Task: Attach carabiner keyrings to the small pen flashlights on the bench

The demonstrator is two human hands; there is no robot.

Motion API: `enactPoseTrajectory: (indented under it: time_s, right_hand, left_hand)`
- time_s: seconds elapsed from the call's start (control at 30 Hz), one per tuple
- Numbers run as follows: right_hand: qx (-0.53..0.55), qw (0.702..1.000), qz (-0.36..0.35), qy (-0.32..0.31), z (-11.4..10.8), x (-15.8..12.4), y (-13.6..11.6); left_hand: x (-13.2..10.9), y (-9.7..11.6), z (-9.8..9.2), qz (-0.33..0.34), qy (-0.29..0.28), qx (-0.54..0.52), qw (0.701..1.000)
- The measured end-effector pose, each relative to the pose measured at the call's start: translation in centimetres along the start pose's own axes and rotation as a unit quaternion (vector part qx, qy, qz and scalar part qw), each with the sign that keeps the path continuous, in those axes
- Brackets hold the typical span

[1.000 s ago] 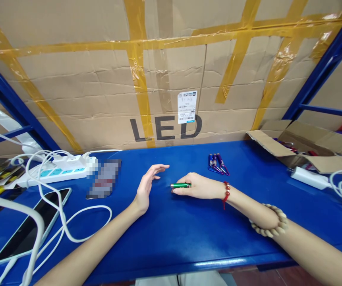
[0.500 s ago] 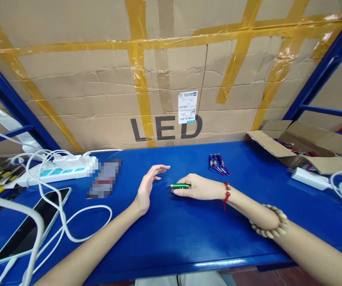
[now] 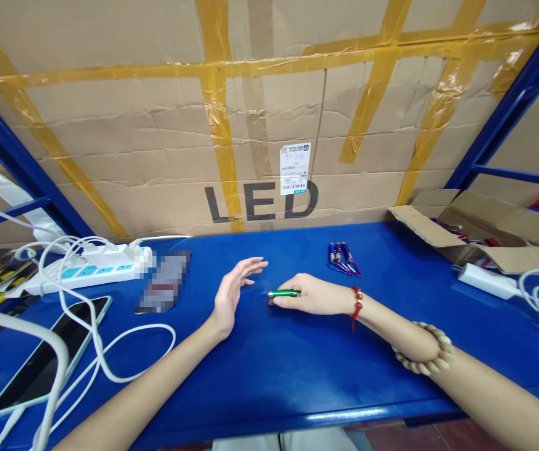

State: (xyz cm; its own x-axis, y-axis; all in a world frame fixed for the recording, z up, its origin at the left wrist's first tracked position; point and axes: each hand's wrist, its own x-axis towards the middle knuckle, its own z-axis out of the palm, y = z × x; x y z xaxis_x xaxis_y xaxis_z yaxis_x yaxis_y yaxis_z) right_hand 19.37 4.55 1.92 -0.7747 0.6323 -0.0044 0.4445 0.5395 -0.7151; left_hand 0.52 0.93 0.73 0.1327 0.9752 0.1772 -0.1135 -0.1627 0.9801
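1. Tube (image 3: pixel 283 293): slim, green, shiny, with a silver-coloured cap at the end toward your left hand (image 3: pixel 230 299). It lies nearly level, crosswise before you; its other end is hidden by your fingers.
2. Your right hand (image 3: pixel 310 293) grips the tube between thumb and fingers, over the middle of the blue table (image 3: pixel 269 382). Cannot tell whether the tube touches the surface.
3. Your left hand: fingers apart, slightly bent, holding nothing; near the capped end, not touching.
4. Three blue-to-purple tubes (image 3: pixel 338 254) with clips lie beyond your right hand.
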Motion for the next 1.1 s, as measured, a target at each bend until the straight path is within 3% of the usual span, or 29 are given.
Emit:
enactPoseTrajectory:
  time_s: [1.1]
  right_hand:
    - [-0.011, 1.000, -0.013, -0.017, -0.16, -0.10, 0.00]
  left_hand:
    - [0.26, -0.30, -0.21, -0.002, -0.009, 0.001, 1.000]
